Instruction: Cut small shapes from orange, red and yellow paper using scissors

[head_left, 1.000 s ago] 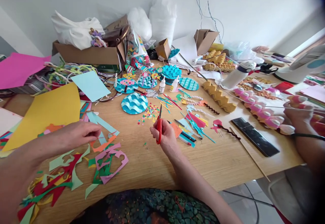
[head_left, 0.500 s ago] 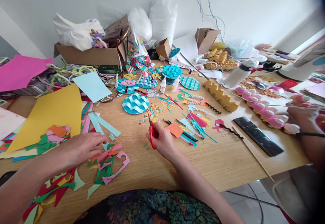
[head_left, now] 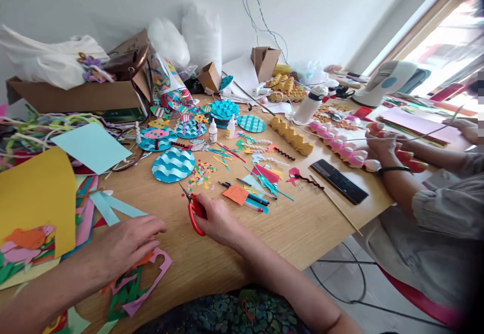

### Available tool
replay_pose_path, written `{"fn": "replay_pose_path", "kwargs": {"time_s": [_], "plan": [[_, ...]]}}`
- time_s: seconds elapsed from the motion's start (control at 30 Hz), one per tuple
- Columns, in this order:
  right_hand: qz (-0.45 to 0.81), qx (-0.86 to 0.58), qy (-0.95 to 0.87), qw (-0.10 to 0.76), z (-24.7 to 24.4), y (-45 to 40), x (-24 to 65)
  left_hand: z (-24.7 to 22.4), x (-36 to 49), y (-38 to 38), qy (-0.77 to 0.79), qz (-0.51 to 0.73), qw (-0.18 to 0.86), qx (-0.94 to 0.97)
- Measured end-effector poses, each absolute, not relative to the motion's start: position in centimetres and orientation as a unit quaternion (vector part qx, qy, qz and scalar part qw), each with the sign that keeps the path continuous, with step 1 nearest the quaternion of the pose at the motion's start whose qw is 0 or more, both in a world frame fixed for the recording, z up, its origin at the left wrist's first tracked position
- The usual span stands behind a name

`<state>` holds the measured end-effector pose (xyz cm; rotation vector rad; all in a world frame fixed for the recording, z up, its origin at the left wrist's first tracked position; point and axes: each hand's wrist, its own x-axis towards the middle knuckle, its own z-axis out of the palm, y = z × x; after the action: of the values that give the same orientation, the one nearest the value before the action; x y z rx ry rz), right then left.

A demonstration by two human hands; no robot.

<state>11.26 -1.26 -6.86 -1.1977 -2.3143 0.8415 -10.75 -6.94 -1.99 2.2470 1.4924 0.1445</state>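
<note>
The right hand [head_left: 219, 219] has its fingers closed around the red-handled scissors [head_left: 197, 206]. The handles sit at the left side of the curled fingers, with part of one loop showing on the near side, while the blades stick out beyond the fingertips toward the far left. Their tip is near the scattered paper dots [head_left: 202, 175] and the near edge of the wavy blue disc [head_left: 173, 164].

To the left, the left hand [head_left: 132, 240] is palm down, its fingers loosely bent and slightly parted, with nothing visible in them. Under and just nearer than them are the pink and green paper scraps [head_left: 130, 289]; whether the fingers touch these is unclear. Light blue strips [head_left: 118, 208] lie on the table [head_left: 272, 245] just beyond that hand. Right of the scissors, an orange paper piece [head_left: 235, 194] rests over some pens [head_left: 257, 200].
</note>
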Motion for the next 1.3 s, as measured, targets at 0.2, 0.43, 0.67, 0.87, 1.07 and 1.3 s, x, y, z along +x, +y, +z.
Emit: {"fn": "replay_pose_path", "kwargs": {"time_s": [0.2,0.43,0.67,0.87,1.07,1.3], "plan": [[0.235,-0.546,-0.784,0.183,-4.2,0.8,16.6,-1.9,-6.6,-6.1,0.485,0.032,0.292,0.824],[0.172,-0.625,-0.761,0.041,-5.4,3.1,19.5,-2.7,-4.5,-6.0,0.463,0.032,0.301,0.833],[0.151,-0.629,-0.761,0.041,-6.2,3.1,18.7,-5.1,-4.6,-6.4,0.468,0.069,0.309,0.825],[0.161,-0.632,-0.756,0.049,-6.9,3.1,18.9,-5.6,-4.2,-6.4,0.465,0.099,0.321,0.819],[0.184,-0.639,-0.743,0.076,-7.0,3.2,19.1,-4.9,-3.6,-6.2,0.467,0.101,0.342,0.809],[0.225,-0.638,-0.721,0.149,-7.5,3.5,20.0,-5.5,-4.4,-6.1,0.476,0.160,0.360,0.786]]}}
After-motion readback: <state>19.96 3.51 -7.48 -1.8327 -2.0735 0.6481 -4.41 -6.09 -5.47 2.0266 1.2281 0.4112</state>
